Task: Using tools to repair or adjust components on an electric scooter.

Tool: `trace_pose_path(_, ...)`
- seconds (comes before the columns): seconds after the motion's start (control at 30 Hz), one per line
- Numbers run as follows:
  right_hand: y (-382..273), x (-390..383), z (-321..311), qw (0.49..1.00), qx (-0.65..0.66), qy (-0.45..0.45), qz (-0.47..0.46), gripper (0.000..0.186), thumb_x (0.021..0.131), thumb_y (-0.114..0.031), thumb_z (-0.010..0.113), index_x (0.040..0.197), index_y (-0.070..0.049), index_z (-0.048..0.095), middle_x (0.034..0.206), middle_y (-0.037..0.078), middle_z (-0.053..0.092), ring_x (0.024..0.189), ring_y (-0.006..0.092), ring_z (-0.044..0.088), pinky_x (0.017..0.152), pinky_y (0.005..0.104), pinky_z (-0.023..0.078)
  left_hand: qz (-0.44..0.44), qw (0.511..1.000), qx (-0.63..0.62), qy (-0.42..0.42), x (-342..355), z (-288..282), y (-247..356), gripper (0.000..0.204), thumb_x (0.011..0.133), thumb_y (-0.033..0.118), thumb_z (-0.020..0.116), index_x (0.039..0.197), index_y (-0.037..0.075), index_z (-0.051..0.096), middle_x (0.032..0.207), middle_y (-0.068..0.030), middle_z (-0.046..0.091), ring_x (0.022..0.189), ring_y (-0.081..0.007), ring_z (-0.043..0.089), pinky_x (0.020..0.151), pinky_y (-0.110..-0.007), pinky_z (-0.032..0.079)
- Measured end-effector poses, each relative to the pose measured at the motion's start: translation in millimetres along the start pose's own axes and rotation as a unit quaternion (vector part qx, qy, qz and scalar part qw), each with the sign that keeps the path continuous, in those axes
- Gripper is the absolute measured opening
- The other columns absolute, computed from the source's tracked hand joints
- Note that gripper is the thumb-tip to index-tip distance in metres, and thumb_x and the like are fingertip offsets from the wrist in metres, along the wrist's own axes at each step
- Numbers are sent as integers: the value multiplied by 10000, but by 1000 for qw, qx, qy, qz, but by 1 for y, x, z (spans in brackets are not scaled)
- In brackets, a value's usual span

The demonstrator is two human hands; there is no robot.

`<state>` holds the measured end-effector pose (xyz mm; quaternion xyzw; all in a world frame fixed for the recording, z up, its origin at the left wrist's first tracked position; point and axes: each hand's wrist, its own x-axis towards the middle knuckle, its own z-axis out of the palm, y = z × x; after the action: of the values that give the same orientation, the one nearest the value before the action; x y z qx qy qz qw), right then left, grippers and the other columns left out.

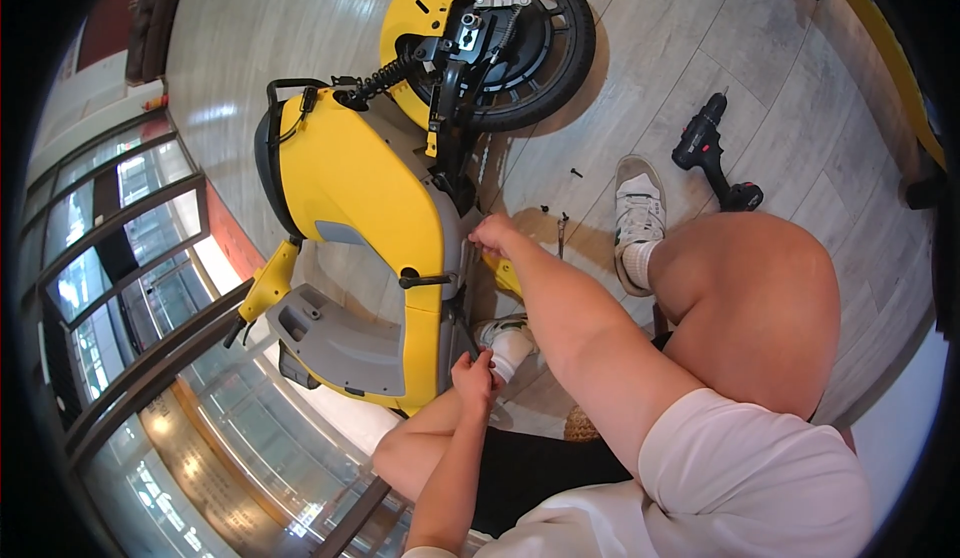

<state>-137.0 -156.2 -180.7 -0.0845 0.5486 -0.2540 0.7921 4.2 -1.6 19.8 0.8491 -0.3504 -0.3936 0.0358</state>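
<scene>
A yellow and grey scooter (362,173) stands on the floor in front of me, its black rear wheel (530,48) at the far end and its handlebar end on the left. My right hand (495,236) reaches to the grey lower edge of its body, fingers pinched together; whatever they hold is hidden. Lower down, my left hand (475,379) has its fingers closed beside the yellow front section. A thin dark rod (467,336) shows just above those fingers, but I cannot make out whether it is a tool in the hand or part of the scooter.
A black cordless drill (706,150) lies on the grey plank floor at the right. Several small screws (576,173) and a longer thin metal piece (562,233) lie near my shoe (640,213). Glass-fronted cases (130,228) run along the left side.
</scene>
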Motion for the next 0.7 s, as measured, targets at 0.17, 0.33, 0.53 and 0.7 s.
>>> trace_pose_path(0.17,-2,-7,-4,999,40,17,7,222,863,-237,667,806,-24,640,700,55,630,514,145,533,403,311,385,-12,999,-30,1,-5,3,6,170,808,78,658,720,21,524,595,-65,532,389,-122,448,329,-284,302)
trace_pose_path(0.33,-8,-14,-5,999,42,21,-12,235,875,-242,653,800,-20,636,694,63,625,490,145,520,396,311,377,-7,1000,-28,1,-2,1,2,168,806,70,657,722,22,519,602,-65,530,392,-119,444,328,-279,298)
trace_pose_path(0.53,-3,-11,-8,999,39,27,-20,283,866,-291,635,839,-11,667,761,74,677,546,185,600,475,349,462,8,1000,-7,3,0,4,-1,147,806,83,661,745,12,548,596,-65,530,391,-125,448,333,-290,309)
trace_pose_path(0.7,3,-14,-5,993,113,12,15,473,885,-276,616,1311,-104,500,836,84,663,510,165,550,452,349,439,32,999,31,12,-1,5,2,149,801,103,669,756,3,568,603,-71,552,399,-135,471,349,-307,336)
